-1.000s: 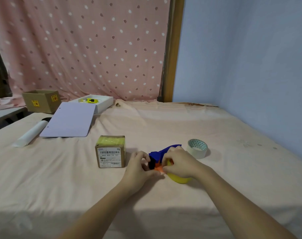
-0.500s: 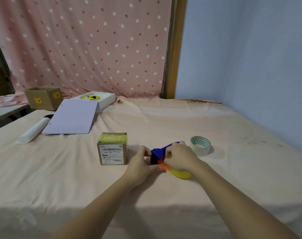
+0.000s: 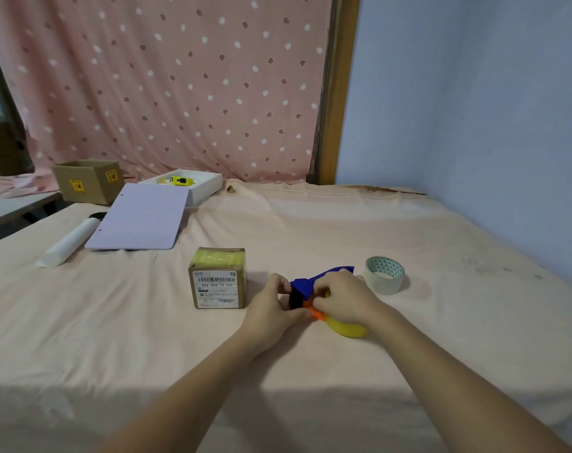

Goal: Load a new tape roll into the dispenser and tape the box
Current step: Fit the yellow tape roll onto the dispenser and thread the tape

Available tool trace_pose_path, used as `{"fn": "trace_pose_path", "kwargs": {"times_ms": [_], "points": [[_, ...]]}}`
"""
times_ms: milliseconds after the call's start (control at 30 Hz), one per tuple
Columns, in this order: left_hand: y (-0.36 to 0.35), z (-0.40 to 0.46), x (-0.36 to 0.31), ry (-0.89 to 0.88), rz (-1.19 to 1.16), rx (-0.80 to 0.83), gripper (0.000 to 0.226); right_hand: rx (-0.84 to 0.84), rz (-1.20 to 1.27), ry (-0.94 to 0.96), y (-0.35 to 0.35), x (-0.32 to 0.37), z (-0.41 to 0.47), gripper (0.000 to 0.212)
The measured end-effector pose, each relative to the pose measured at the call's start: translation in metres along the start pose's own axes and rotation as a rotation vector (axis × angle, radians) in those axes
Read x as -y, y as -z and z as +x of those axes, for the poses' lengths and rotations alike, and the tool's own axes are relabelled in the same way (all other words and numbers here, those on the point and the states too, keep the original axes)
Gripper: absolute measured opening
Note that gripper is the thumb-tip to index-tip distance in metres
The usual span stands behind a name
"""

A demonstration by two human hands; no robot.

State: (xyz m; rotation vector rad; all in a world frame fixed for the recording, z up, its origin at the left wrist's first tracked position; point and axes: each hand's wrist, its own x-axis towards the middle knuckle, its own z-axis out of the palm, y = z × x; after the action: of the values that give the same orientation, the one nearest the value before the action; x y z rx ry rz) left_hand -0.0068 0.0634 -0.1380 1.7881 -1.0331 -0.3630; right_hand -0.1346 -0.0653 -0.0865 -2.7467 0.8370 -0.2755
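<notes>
A tape dispenser (image 3: 302, 286) with a blue body, orange part and yellow handle lies on the cloth-covered table in the middle. My left hand (image 3: 273, 305) grips its black front end. My right hand (image 3: 343, 297) covers its top and middle, so whatever roll sits inside is hidden. A clear tape roll (image 3: 385, 275) with a green-patterned core lies flat just right of the dispenser, untouched. A small cardboard box (image 3: 217, 278) with a barcode label and yellow tape on top stands just left of my left hand.
A pale purple board (image 3: 140, 217) and a white paper roll (image 3: 69, 242) lie at the back left. Behind them stand an open cardboard box (image 3: 88, 181) and a white tray (image 3: 196, 188) with a yellow cutter. A blue wall runs along the right.
Both hands stay on the dispenser with only small finger shifts. The view has tilted slightly, so everything sits a little higher in frame.
</notes>
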Motion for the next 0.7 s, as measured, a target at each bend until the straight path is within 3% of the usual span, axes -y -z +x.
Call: {"fn": "trace_pose_path", "kwargs": {"times_ms": [233,467,700], "points": [[0.001,-0.001,0.001,-0.011,0.019,0.016,0.06,-0.04,0.095,-0.005,-0.005,-0.008,0.005,0.014],[0.001,-0.004,-0.001,-0.034,0.034,0.031,0.068,0.034,0.167,0.052,-0.008,-0.012,0.009,0.031],[0.0,0.001,0.003,-0.017,0.036,-0.002,0.046,-0.028,0.187,0.067,-0.011,-0.012,0.007,0.028]]}}
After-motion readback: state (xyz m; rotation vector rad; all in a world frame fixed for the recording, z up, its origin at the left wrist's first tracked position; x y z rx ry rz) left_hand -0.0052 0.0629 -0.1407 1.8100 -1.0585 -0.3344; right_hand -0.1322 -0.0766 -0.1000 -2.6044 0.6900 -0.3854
